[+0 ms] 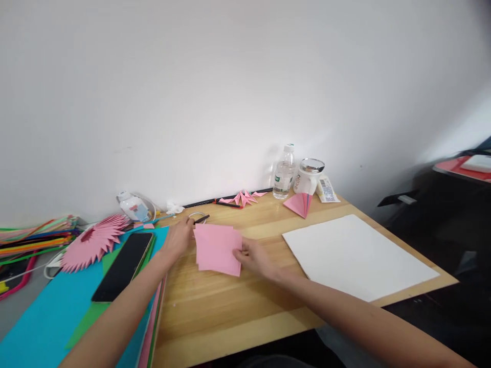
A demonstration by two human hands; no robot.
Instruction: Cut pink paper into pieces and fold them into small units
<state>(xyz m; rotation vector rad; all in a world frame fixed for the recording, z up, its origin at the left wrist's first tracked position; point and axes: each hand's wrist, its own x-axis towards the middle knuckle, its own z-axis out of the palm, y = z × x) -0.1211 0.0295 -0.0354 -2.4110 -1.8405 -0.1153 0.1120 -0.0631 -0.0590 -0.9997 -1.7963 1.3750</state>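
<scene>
My right hand point(253, 255) grips a small, unevenly stacked set of pink paper squares point(218, 249) by its right edge, thumb on top, above the wooden table. My left hand point(181, 238) is closed just left of the squares, beside the coloured sheets. At its fingertips are a thin dark stick-like object point(202, 220) and a pale ring point(197, 214); I cannot tell what they are or exactly what the fingers hold. A folded pink paper fan point(94, 243) lies to the left, near a black phone point(123, 267) resting on green and blue sheets.
A white board point(358, 258) covers the table's right side. Behind it stand a water bottle point(284, 174), a lidded white mug point(307, 176) and a folded pink paper piece point(300, 204). Pink paper points point(244, 197) lie by the wall. A white bottle point(133, 205) leans back left, near colourful strips point(38, 237).
</scene>
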